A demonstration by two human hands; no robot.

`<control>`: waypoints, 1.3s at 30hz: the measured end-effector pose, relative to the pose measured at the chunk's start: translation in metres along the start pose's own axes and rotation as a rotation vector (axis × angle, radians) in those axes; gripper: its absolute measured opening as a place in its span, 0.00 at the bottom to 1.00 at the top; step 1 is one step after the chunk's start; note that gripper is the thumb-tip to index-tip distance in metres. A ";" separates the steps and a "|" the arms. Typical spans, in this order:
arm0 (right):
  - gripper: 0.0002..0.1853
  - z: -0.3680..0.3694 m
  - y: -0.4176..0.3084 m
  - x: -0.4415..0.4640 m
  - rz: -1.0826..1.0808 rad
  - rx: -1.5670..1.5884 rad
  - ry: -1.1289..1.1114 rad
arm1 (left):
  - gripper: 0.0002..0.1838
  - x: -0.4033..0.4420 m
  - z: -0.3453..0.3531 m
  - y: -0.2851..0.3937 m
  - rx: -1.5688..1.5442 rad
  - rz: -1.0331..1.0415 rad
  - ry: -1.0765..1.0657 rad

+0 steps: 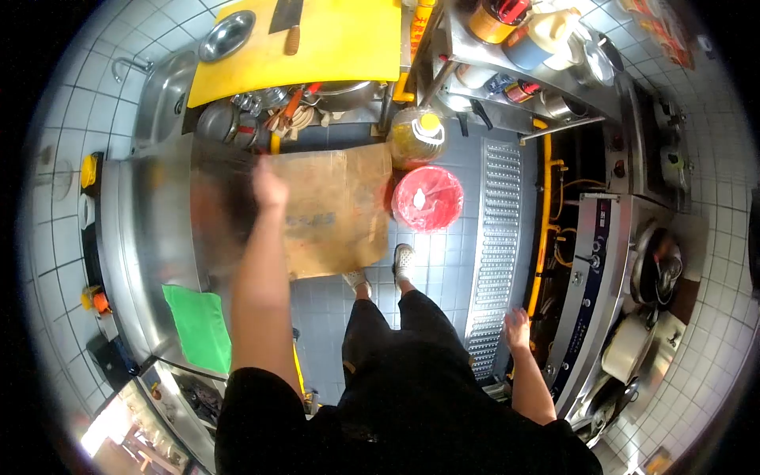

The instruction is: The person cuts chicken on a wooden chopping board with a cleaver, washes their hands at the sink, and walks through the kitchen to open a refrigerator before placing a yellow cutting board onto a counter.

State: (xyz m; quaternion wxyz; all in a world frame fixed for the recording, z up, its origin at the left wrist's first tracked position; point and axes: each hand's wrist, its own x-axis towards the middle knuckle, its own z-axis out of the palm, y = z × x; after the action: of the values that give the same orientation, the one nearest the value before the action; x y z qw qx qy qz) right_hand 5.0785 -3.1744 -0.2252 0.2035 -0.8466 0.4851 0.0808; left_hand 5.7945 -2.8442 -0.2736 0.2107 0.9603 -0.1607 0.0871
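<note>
My left hand (271,188) reaches forward over the left edge of a flat brown cardboard sheet (336,214), close to the front of a stainless-steel counter (162,214). It is smeared by motion, so I cannot see how its fingers lie or whether it touches the cardboard. The sheet has faint printing and reaches close to my shoes. Out to the right, my right hand (517,326) hangs loosely with its fingers apart and holds nothing. Below it runs a metal drain grate (495,237). A green cloth (198,326) drapes over the counter's edge, left of my forearm.
A pink-lined bin (427,210) and a large oil jug (417,141) stand ahead on the tiled floor. A yellow cutting board (340,47) bears a cleaver (288,20) and a metal bowl (227,36). The stove (590,277) with pans lines the right side.
</note>
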 end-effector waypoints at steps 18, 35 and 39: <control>0.31 -0.030 0.030 0.137 0.177 0.176 -0.352 | 0.22 -0.358 -0.157 0.084 -0.082 -0.331 -0.393; 0.27 0.032 0.073 0.161 0.020 -0.087 -0.528 | 0.21 -0.337 -0.143 0.085 -0.109 -0.325 -0.287; 0.22 0.027 0.049 0.179 -0.024 -0.148 -0.510 | 0.22 -0.345 -0.143 0.068 -0.140 -0.388 -0.288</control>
State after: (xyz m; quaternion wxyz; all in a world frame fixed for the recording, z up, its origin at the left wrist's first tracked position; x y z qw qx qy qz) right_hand 5.1303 -3.3261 -0.3221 0.2575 -0.8171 0.4010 0.3243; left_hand 5.4343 -2.7473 -0.2011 0.2645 0.9587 -0.0071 -0.1043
